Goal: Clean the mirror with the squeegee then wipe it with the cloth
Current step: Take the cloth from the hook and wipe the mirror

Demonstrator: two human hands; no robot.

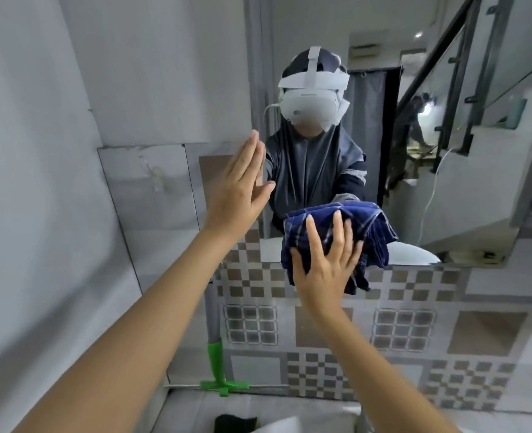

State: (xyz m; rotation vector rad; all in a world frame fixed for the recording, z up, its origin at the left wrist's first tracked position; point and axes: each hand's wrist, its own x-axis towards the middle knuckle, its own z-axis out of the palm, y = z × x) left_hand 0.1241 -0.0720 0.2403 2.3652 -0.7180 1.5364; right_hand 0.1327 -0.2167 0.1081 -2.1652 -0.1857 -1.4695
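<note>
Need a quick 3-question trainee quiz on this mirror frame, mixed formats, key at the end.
1. True or false: the right hand presses the cloth at the bottom edge of the mirror.
2. Where is the squeegee? A) in the left hand B) propped against the tiled wall below the mirror C) lying flat on the floor
3. Fill in: the left hand is open and flat at the mirror's ____ edge.

Key: 1 true; 2 B; 3 left.
</note>
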